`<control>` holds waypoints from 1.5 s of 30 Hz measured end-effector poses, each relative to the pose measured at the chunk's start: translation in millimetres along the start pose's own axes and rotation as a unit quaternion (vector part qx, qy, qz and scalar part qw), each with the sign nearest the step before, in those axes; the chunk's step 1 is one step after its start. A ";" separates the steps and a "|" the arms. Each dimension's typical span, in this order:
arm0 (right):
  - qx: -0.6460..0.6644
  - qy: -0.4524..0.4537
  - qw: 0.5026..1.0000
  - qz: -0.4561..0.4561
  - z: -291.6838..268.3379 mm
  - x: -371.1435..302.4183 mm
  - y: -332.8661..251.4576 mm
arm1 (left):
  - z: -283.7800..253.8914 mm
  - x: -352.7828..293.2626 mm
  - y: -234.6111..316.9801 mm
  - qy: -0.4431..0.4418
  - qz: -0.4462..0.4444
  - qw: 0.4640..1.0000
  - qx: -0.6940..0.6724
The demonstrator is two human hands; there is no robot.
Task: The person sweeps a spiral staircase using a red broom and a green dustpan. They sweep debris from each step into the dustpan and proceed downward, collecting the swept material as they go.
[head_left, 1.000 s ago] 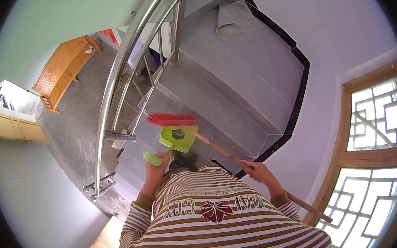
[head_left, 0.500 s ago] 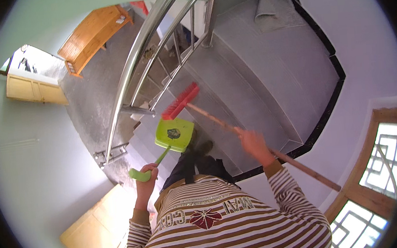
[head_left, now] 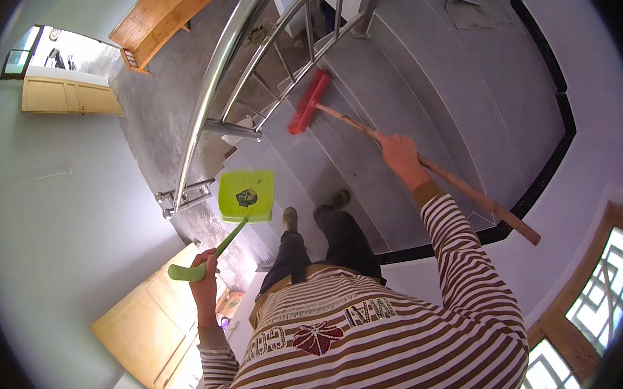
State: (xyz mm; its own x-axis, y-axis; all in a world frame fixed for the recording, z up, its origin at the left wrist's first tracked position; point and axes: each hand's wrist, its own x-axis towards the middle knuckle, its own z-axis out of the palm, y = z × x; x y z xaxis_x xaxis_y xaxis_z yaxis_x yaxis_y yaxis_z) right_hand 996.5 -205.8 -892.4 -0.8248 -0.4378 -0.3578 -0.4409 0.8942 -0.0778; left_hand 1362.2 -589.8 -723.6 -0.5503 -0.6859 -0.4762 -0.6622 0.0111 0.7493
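My left hand (head_left: 204, 265) is closed round the handle of a lime-green dustpan (head_left: 260, 207), whose pan hangs in front of my feet at the left side of the stairs. A dark patch, which I cannot make out clearly, shows in the middle of the pan. My right hand (head_left: 401, 161) grips the wooden stick of a broom with a red head (head_left: 310, 102). The bristles rest on a grey step (head_left: 361, 82) beside the railing, up and to the right of the dustpan. The stick's rear end points out to the right.
A shiny metal railing (head_left: 210, 93) runs along the stairs' left side. Black skirting (head_left: 567, 115) edges the wall on the right. A grey mat (head_left: 482, 2) lies on the upper right. An orange-brown wooden bench (head_left: 152, 28) stands on the floor at far left.
The dustpan has moved left, away from the broom head. The broom head has shifted right and farther off, onto the step. My feet now show apart.
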 end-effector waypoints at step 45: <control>0.275 0.052 0.846 0.454 184.5 -283.8 -248.5 | 112.7 211.3 -155.1 -0.479 0.275 0.834 0.021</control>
State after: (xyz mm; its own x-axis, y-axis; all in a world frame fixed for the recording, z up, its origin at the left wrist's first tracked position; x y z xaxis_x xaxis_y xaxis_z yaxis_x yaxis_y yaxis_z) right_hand 1405.5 -286.5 -943.2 -0.7749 0.4719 -0.4206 0.5982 0.7624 -0.2466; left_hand 1291.3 -654.4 -992.3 -0.9167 0.3264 -0.2304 -0.1826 0.1707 0.9683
